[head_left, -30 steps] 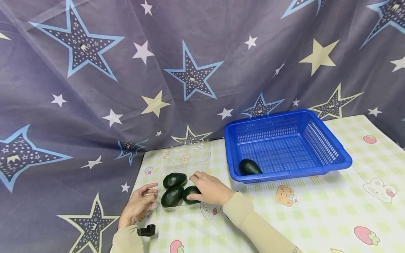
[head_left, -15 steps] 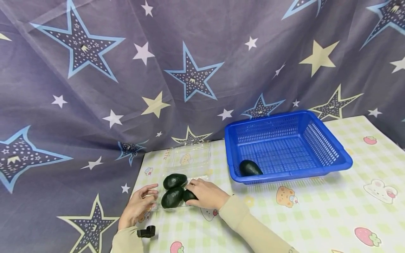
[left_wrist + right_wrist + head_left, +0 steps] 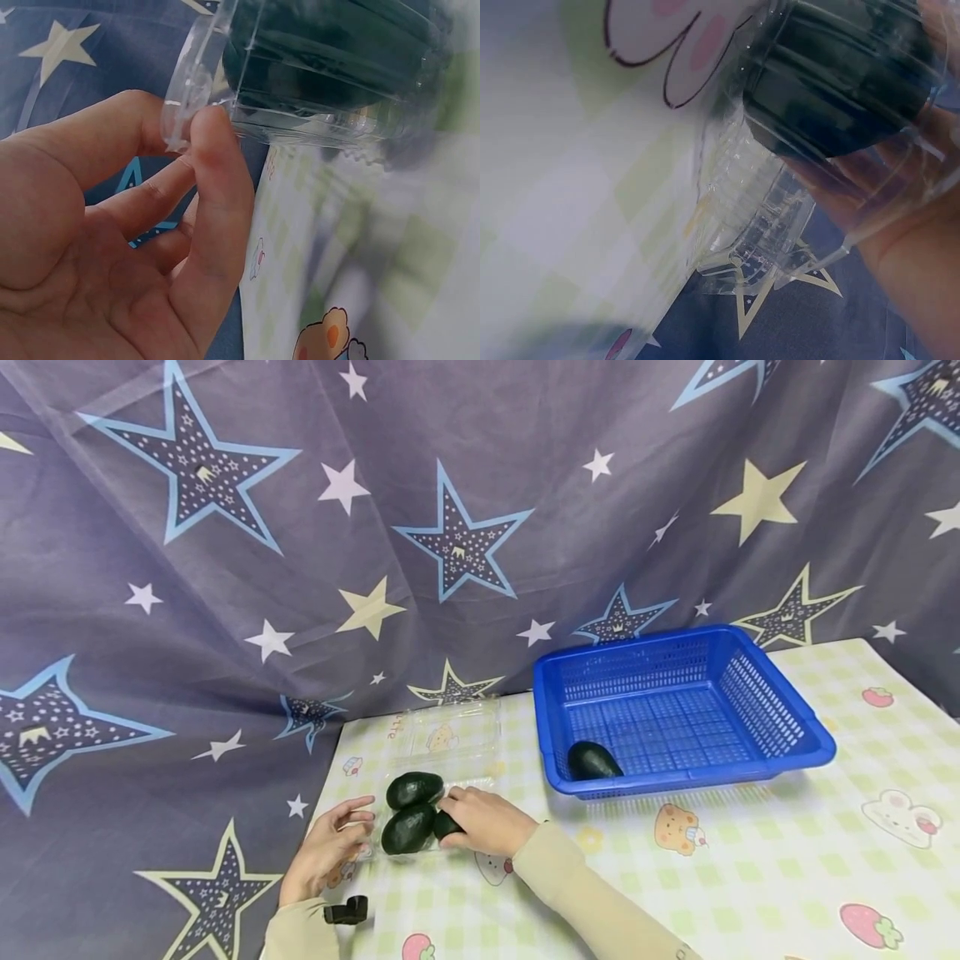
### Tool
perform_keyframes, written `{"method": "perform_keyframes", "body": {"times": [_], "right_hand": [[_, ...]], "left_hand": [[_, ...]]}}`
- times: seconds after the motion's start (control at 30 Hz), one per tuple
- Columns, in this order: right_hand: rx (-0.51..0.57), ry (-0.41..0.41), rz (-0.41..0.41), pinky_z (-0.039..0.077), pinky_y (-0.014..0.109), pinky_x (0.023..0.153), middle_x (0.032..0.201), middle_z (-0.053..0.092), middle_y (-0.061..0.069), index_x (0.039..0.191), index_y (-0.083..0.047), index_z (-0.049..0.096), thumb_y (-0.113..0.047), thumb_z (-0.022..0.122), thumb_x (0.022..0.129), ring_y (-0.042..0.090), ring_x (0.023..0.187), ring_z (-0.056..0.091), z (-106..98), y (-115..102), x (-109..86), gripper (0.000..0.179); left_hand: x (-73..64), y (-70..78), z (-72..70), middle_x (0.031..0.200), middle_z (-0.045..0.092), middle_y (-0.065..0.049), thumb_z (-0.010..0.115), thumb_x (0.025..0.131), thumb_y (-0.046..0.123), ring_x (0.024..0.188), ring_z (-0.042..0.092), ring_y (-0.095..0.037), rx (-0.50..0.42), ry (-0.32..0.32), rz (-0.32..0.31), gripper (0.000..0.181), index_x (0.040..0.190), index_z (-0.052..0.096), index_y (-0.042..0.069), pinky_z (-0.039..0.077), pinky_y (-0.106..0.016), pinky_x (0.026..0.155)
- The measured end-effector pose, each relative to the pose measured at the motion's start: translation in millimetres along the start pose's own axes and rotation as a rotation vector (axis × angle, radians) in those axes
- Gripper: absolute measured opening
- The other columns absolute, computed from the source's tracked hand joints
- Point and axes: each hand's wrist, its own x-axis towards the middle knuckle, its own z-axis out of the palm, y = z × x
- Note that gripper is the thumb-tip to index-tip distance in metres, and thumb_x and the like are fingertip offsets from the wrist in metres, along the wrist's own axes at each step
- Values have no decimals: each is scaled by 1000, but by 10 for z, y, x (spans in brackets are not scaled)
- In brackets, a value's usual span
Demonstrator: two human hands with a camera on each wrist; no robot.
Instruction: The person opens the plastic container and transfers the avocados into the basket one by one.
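A clear plastic clamshell container lies on the table with its lid folded back. Two dark green avocados sit at its left side, one behind the other. A third avocado is at the right, partly hidden under my right hand, whose fingers and thumb grip it inside the container; the right wrist view shows this avocado through the plastic wall. My left hand is at the container's left side, where thumb and finger pinch the rim in the left wrist view.
A blue perforated basket stands to the right, with one avocado in its near left corner. A black strap-like piece shows by the left wrist. Behind the checked tablecloth hangs a star-patterned curtain.
My right hand has moved slightly left and down over the right avocado, and its fingers have closed round it. The left hand has stayed put.
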Motion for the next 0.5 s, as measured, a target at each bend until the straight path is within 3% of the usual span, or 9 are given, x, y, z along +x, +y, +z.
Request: {"method": "perform_keyframes", "body": {"times": [0.2,0.5], "right_hand": [[-15,1,8,48,24,72,111,62,2,126,-13,64,-45,69,89,11,88,57,-6,-13,-10,49],[-44,68,17,54,33,90,122,62,6,134,-8,59,-45,56,98,20,107,62,-108,-14,-38,52]], "left_hand": [[-9,-11,-21,123,57,-16,58,92,2,83,61,-15,-11,-15,9,58,148,42,1,55,-27,65],[-10,-4,-48,129,53,-22,61,94,5,84,63,-19,-8,-42,8,57,148,42,2,55,-27,65]]}}
